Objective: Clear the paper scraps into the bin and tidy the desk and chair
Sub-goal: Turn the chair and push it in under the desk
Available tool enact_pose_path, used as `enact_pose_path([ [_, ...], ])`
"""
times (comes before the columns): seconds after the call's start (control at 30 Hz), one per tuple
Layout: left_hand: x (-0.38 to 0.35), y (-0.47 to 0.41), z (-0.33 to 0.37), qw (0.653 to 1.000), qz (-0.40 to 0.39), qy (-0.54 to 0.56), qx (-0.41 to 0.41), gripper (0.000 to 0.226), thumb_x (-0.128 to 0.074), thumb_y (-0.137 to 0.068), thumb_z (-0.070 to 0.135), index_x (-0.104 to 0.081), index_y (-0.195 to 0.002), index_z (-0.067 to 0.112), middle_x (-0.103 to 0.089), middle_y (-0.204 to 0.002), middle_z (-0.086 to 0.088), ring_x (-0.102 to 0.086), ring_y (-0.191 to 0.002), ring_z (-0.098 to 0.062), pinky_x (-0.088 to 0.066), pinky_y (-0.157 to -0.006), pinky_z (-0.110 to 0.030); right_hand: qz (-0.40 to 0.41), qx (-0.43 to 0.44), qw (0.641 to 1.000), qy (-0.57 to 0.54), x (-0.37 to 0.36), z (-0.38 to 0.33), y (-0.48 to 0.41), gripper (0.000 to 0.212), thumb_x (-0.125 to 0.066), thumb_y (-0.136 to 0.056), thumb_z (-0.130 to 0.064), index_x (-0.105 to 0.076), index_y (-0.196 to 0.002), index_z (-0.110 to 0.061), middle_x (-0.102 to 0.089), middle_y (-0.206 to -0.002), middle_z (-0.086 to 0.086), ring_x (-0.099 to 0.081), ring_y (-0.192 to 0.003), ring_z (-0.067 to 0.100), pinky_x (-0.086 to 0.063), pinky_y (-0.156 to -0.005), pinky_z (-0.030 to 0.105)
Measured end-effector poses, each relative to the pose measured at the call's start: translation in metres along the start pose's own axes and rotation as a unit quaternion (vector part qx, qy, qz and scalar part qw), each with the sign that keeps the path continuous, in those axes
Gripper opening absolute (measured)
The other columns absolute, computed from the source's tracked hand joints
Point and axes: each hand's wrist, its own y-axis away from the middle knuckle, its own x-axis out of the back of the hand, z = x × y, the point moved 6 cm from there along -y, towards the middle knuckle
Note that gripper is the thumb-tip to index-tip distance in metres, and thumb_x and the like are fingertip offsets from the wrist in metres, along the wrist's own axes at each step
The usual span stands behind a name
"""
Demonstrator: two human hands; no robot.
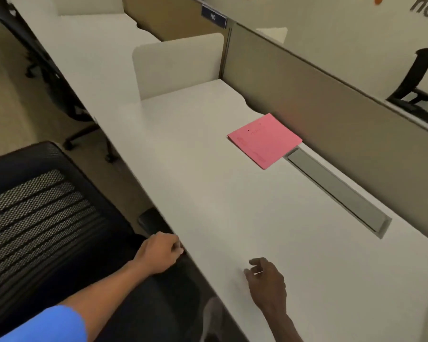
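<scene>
A white desk runs from the near right to the far left. A pink paper folder lies flat on it by the back partition. A black mesh office chair stands at the left, its armrest tucked under the desk edge. My left hand is curled at the desk's front edge by that armrest; whether it grips anything is unclear. My right hand hovers over the near desk top with fingers loosely apart and something small and pale between fingertips, possibly a paper scrap.
A grey cable tray lid is set into the desk along the tan partition. A white divider panel stands at the desk's far end. Another black chair stands at far left, one more beyond the partition.
</scene>
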Motion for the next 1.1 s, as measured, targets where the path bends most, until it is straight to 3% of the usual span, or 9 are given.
enact_pose_path([
  [0.13,-0.027,0.06,-0.034,0.999,-0.035,-0.01,0.023,0.022,-0.067,-0.094,0.05,-0.072,-0.092,0.029,-0.074,-0.088,0.009,-0.071,-0.084,-0.011,-0.062,-0.078,-0.038,-0.032,0.005,0.999,0.016,-0.015,0.008,0.049,0.015,-0.074,-0.091,-0.039,-0.067,-0.103,-0.042,-0.07,-0.099,-0.019,-0.069,-0.09,0.005,-0.056,-0.085,0.036],
  [0.3,-0.058,0.122,-0.061,0.994,-0.089,0.007,0.056,0.015,-0.071,-0.096,0.047,-0.065,-0.086,0.037,-0.07,-0.084,0.013,-0.066,-0.075,-0.001,-0.047,-0.062,-0.021,-0.079,0.022,0.996,0.03,-0.029,0.022,0.099,0.012,-0.074,-0.089,-0.041,-0.07,-0.1,-0.04,-0.072,-0.095,-0.019,-0.069,-0.088,0.004,-0.059,-0.086,0.034],
  [0.43,-0.083,0.172,-0.085,0.987,-0.113,0.019,0.111,0.015,-0.072,-0.096,0.048,-0.066,-0.09,0.036,-0.071,-0.09,0.01,-0.069,-0.083,-0.005,-0.059,-0.074,-0.031,-0.109,0.047,0.991,0.058,-0.045,0.036,0.135,0.007,-0.075,-0.093,-0.038,-0.074,-0.1,-0.037,-0.073,-0.099,-0.019,-0.068,-0.092,0.006,-0.059,-0.089,0.032],
  [0.6,-0.103,0.232,-0.101,0.981,-0.105,0.042,0.16,0.018,-0.071,-0.097,0.045,-0.059,-0.085,0.04,-0.069,-0.093,0.01,-0.066,-0.083,-0.004,-0.053,-0.074,-0.026,-0.179,0.085,0.978,0.07,-0.062,0.054,0.169,0.009,-0.079,-0.091,-0.034,-0.075,-0.098,-0.034,-0.074,-0.094,-0.019,-0.069,-0.09,0.002,-0.055,-0.086,0.027],
  [0.77,-0.121,0.288,-0.11,0.974,-0.058,0.08,0.203,0.02,-0.074,-0.092,0.052,-0.067,-0.083,0.035,-0.074,-0.091,0.012,-0.071,-0.086,-0.006,-0.061,-0.082,-0.035,-0.231,0.112,0.961,0.1,-0.081,0.069,0.199,0.008,-0.078,-0.092,-0.037,-0.072,-0.098,-0.038,-0.073,-0.093,-0.02,-0.064,-0.083,-0.006,-0.047,-0.073,0.014],
  [0.87,-0.139,0.323,-0.118,0.966,-0.035,0.111,0.23,0.023,-0.076,-0.089,0.053,-0.07,-0.081,0.032,-0.075,-0.085,0.013,-0.072,-0.082,-0.007,-0.063,-0.084,-0.038,-0.257,0.107,0.957,0.081,-0.095,0.08,0.217,0.008,-0.078,-0.092,-0.035,-0.074,-0.1,-0.035,-0.074,-0.094,-0.019,-0.066,-0.086,-0.004,-0.051,-0.075,0.019],
  [1.0,-0.155,0.366,-0.131,0.963,-0.03,0.117,0.241,0.025,-0.075,-0.087,0.055,-0.071,-0.083,0.031,-0.076,-0.084,0.011,-0.073,-0.081,-0.008,-0.064,-0.084,-0.039,-0.301,0.1,0.945,0.073,-0.122,0.086,0.246,0.011,-0.078,-0.091,-0.034,-0.075,-0.102,-0.033,-0.077,-0.096,-0.014,-0.072,-0.095,0.004,-0.061,-0.092,0.036],
  [1.1,-0.153,0.395,-0.142,0.961,-0.018,0.119,0.25,0.022,-0.076,-0.09,0.049,-0.074,-0.088,0.027,-0.077,-0.086,0.01,-0.073,-0.081,-0.008,-0.063,-0.083,-0.037,-0.314,0.106,0.939,0.095,-0.139,0.082,0.27,0.015,-0.079,-0.09,-0.036,-0.077,-0.104,-0.03,-0.079,-0.1,-0.014,-0.074,-0.1,0.009,-0.059,-0.094,0.034],
])
